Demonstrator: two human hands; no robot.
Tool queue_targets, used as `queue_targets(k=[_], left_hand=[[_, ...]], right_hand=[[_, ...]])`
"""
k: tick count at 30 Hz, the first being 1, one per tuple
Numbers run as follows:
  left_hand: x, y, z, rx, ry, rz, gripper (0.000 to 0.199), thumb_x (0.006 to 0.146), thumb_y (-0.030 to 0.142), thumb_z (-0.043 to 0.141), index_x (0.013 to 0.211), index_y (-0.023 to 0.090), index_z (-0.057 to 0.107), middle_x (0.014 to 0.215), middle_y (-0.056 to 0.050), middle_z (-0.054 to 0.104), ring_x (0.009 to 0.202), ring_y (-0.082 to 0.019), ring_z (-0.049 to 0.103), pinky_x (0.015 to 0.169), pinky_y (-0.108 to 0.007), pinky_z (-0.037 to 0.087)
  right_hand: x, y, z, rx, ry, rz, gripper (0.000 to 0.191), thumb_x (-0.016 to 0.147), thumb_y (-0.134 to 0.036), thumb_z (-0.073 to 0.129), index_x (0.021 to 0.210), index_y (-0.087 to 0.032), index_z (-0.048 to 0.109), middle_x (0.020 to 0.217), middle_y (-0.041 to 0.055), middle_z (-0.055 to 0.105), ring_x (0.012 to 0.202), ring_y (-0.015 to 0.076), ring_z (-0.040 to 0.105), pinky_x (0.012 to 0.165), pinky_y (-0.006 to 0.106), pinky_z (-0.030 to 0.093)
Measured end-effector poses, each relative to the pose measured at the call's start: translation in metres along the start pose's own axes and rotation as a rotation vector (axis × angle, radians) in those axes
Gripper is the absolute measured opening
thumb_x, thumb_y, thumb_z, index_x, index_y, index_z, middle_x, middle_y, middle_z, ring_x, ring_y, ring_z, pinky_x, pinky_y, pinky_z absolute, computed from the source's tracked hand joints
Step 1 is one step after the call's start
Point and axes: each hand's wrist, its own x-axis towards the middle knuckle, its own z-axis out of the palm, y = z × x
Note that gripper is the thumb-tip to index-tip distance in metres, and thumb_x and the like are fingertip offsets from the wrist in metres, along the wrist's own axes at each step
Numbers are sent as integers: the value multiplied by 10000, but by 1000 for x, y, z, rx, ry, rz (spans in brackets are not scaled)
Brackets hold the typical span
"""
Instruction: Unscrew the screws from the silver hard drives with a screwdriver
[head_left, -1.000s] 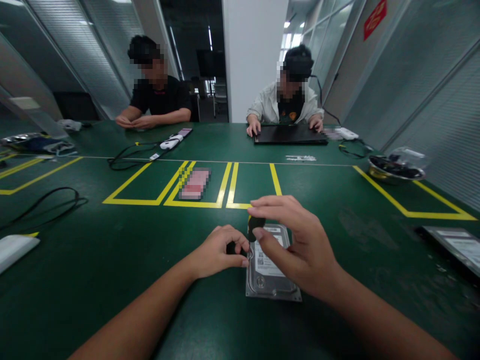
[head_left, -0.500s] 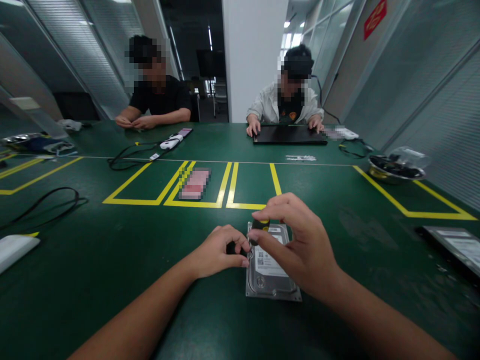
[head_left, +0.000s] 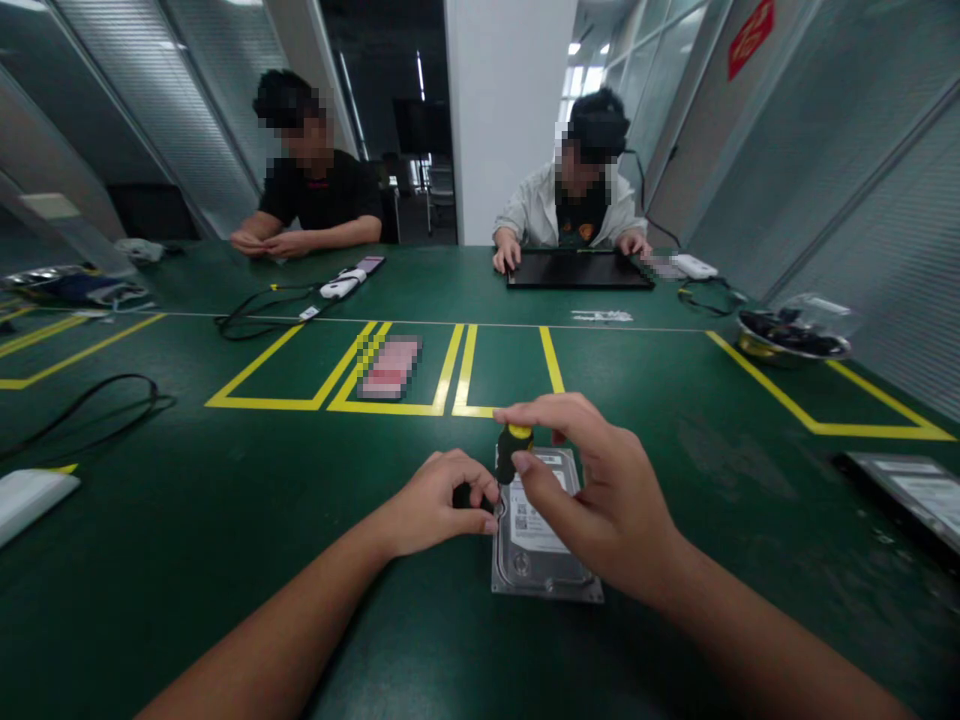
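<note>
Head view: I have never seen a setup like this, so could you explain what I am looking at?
There is no robot: a camera on a person's head looks forward and down at two bare hands. On the green table lies a silver hard drive. Above it, the right hand holds a black and yellow handle, probably a screwdriver's. The left hand grips a dark object, mostly hidden, at the drive's left edge. Another drive lies at right. Two other people sit opposite.

Two people [head_left: 322, 205] in the upper half, two labelled hard drives [head_left: 534, 565] at centre and right edge, one screwdriver [head_left: 510, 458], one bowl [head_left: 765, 352] at right, one red sign [head_left: 751, 38] upper right
</note>
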Motion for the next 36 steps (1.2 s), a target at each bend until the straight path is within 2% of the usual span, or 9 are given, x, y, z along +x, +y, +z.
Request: queue_targets(k=[7, 10, 15, 19, 25, 28, 32, 34, 36], left_hand=[[0, 0, 0, -26, -4, -5, 269, 793, 436, 758, 922, 215, 676, 841, 24, 612, 860, -192, 541, 832, -330, 353], [-1, 1, 0, -4, 5, -3, 263, 780, 427, 773, 899, 215, 675, 832, 33, 605, 837, -184, 531, 841, -334, 343], [-1, 0, 0, -5, 6, -4, 264, 787, 421, 766, 937, 221, 680, 833, 33, 611, 841, -185, 527, 834, -329, 340], [0, -2, 1, -13, 17, 24, 256, 769, 412, 787, 882, 215, 669, 814, 41, 609, 832, -178, 530, 818, -315, 338], [0, -1, 0, -24, 12, 18, 260, 774, 417, 784, 882, 212, 665, 827, 39, 611, 834, -177, 535, 819, -316, 340], [0, 0, 0, -23, 10, 20, 262, 778, 425, 779, 882, 211, 670, 818, 36, 608, 841, -181, 534, 815, -316, 340], [0, -1, 0, -27, 1, 4, 265, 786, 427, 770, 928, 222, 680, 833, 30, 611, 852, -189, 537, 808, -317, 345], [0, 0, 0, -28, -4, 8, 264, 791, 425, 763, 943, 224, 682, 843, 27, 614, 856, -191, 542, 810, -320, 350], [0, 0, 0, -20, -1, 10, 257, 788, 424, 763, 925, 221, 684, 835, 26, 614, 847, -190, 542, 814, -325, 351]], right_hand=[[0, 0, 1, -18, 1, -18, 214, 830, -156, 660, 1043, -169, 659, 986, 37, 686, 961, 166, 607, 836, 339, 485], [0, 0, 0, 8, -10, -14, 275, 849, -97, 580, 1106, -171, 647, 1035, 37, 696, 991, 159, 615, 881, 349, 482], [1, 1, 0, -7, 4, -29, 277, 825, -143, 650, 1102, -167, 654, 1069, 52, 692, 1033, 176, 613, 886, 353, 491], [0, 1, 0, -13, -8, -24, 298, 844, -88, 568, 1119, -166, 650, 1068, 42, 703, 1018, 159, 623, 900, 346, 488], [0, 0, -1, 8, -29, -47, 365, 854, -70, 529, 1194, -161, 626, 1171, 60, 682, 1112, 167, 600, 962, 365, 470], [1, 1, 0, 0, -40, -66, 328, 869, -78, 545, 1172, -163, 635, 1126, 63, 679, 1075, 163, 601, 917, 353, 480], [0, 0, 0, -21, -12, -19, 222, 845, -165, 656, 1066, -150, 672, 972, 58, 634, 911, 148, 597, 765, 302, 495], [-1, -1, 0, -24, 2, -16, 217, 842, -164, 652, 1057, -147, 673, 979, 64, 639, 924, 156, 600, 781, 313, 495], [-1, -1, 0, -15, -5, -44, 256, 855, -114, 596, 1101, -154, 657, 1044, 68, 671, 997, 166, 608, 860, 344, 487]])
